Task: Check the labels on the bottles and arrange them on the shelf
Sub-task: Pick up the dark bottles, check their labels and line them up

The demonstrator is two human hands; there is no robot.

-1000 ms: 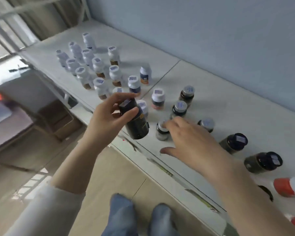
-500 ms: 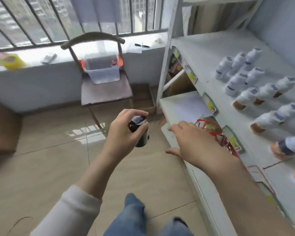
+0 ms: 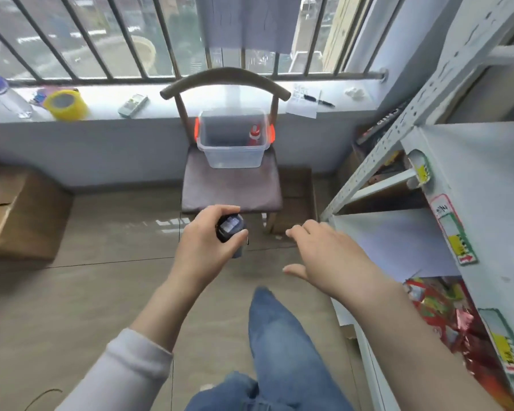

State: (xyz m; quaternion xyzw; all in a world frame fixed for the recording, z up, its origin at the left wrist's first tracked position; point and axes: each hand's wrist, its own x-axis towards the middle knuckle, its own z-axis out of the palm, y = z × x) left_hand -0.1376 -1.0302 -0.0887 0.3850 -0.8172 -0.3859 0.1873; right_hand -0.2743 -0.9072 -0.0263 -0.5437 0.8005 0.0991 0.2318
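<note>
My left hand (image 3: 204, 244) grips a dark bottle (image 3: 231, 231) with a black cap and a small label on top, held over the floor in front of a chair. My right hand (image 3: 324, 256) hovers beside it with fingers spread and holds nothing. A clear plastic bin (image 3: 233, 152) with orange handles sits on the chair seat, and a red-and-white bottle (image 3: 254, 134) stands inside it. The white shelf (image 3: 469, 161) runs along the right edge; no bottles on it are in view.
A dark wooden chair (image 3: 230, 188) stands under the barred window. The sill holds a yellow tape roll (image 3: 66, 103), a remote, paper and a pen. A cardboard box (image 3: 15, 215) sits at the left. Colourful packets (image 3: 445, 310) lie on a lower shelf level.
My view has swung from the shelf of bottles to the chair and window. My left hand has kept hold of the dark bottle throughout. My right hand has left the shelf, empty.
</note>
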